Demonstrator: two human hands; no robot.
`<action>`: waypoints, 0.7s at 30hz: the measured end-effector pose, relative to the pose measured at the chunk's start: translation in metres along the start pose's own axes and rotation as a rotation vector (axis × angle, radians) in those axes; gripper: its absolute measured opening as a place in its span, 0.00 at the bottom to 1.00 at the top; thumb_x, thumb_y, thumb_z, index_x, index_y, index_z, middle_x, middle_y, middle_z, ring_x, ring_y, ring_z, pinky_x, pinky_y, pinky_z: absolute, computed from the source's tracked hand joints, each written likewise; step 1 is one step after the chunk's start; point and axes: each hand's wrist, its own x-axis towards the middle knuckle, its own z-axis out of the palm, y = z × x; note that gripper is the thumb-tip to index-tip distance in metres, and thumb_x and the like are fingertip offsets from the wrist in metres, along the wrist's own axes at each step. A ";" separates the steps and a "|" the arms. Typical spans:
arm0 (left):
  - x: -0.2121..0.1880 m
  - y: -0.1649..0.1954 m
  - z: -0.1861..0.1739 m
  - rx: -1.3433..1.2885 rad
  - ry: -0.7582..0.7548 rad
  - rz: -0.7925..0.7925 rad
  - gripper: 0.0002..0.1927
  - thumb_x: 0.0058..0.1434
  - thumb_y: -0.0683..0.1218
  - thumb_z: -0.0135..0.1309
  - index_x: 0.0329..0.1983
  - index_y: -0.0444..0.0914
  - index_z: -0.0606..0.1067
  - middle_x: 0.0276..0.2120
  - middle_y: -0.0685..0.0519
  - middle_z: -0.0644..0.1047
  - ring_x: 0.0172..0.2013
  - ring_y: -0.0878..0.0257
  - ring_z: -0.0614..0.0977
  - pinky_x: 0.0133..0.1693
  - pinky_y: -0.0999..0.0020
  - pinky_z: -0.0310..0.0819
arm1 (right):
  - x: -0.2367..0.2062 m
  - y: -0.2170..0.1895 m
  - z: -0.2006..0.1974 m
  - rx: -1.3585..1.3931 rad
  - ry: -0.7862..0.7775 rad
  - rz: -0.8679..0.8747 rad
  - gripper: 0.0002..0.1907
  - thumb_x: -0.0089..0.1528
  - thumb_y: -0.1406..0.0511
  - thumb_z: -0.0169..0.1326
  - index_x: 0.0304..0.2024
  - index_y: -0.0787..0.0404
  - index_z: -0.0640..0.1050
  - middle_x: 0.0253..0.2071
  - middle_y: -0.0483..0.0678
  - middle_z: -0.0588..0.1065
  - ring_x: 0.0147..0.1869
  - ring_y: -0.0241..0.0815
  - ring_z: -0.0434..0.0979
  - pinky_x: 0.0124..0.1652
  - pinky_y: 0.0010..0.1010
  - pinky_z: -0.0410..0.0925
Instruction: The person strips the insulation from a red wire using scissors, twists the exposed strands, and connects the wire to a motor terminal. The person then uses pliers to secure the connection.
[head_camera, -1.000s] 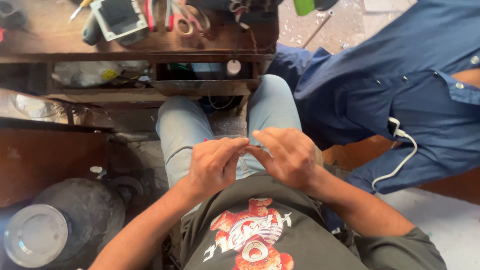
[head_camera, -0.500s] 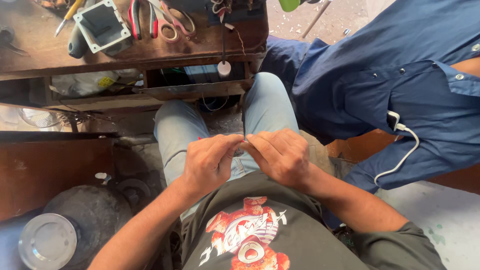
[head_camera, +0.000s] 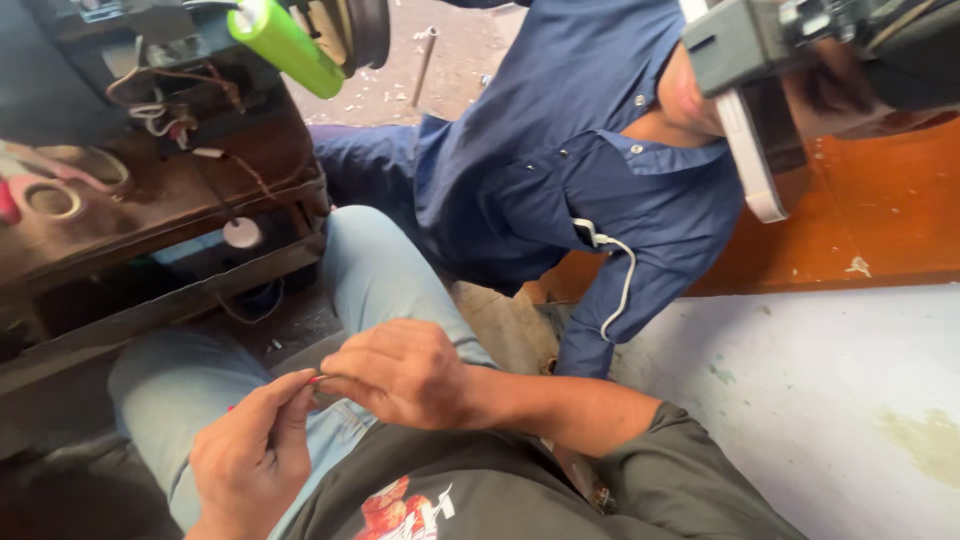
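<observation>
We saw worn matt wood bench (head_camera: 150, 215), glossy green plastic cylinder (head_camera: 285, 45), faded denim jeans (head_camera: 375, 270), smooth blue cloth shirt (head_camera: 560, 170), rough pale floor (head_camera: 830, 400).

A dark wooden workbench (head_camera: 150, 215) stands at the upper left, with tangled wires (head_camera: 165, 95) and a roll of tape (head_camera: 52, 198) on top. A lime-green cylinder (head_camera: 285, 45) juts over its edge. Beside it sits a person in a blue shirt (head_camera: 560, 160), a white cable (head_camera: 615, 275) hanging down the chest. An orange-brown floor (head_camera: 870, 215) meets a pale wall (head_camera: 830, 400).
</observation>
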 end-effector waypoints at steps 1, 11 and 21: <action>-0.002 -0.002 0.002 -0.007 0.010 -0.004 0.08 0.63 0.37 0.59 0.45 0.36 0.79 0.30 0.52 0.82 0.28 0.65 0.84 0.32 0.74 0.74 | 0.002 0.000 0.001 -0.019 0.011 -0.034 0.14 0.61 0.68 0.70 0.45 0.62 0.79 0.37 0.50 0.80 0.38 0.47 0.82 0.39 0.34 0.73; -0.005 -0.003 -0.007 -0.304 -0.085 -0.254 0.08 0.63 0.37 0.57 0.45 0.34 0.79 0.30 0.52 0.83 0.32 0.68 0.86 0.36 0.76 0.78 | 0.004 -0.003 0.015 0.325 -0.025 0.431 0.13 0.60 0.68 0.68 0.45 0.63 0.81 0.38 0.50 0.80 0.32 0.36 0.77 0.34 0.25 0.71; 0.005 -0.021 -0.033 -0.255 -0.102 -0.023 0.07 0.67 0.38 0.57 0.47 0.34 0.78 0.37 0.48 0.82 0.36 0.59 0.86 0.38 0.68 0.79 | 0.023 0.003 0.029 0.111 -0.049 0.034 0.10 0.58 0.72 0.68 0.39 0.64 0.80 0.37 0.51 0.79 0.38 0.44 0.81 0.37 0.32 0.74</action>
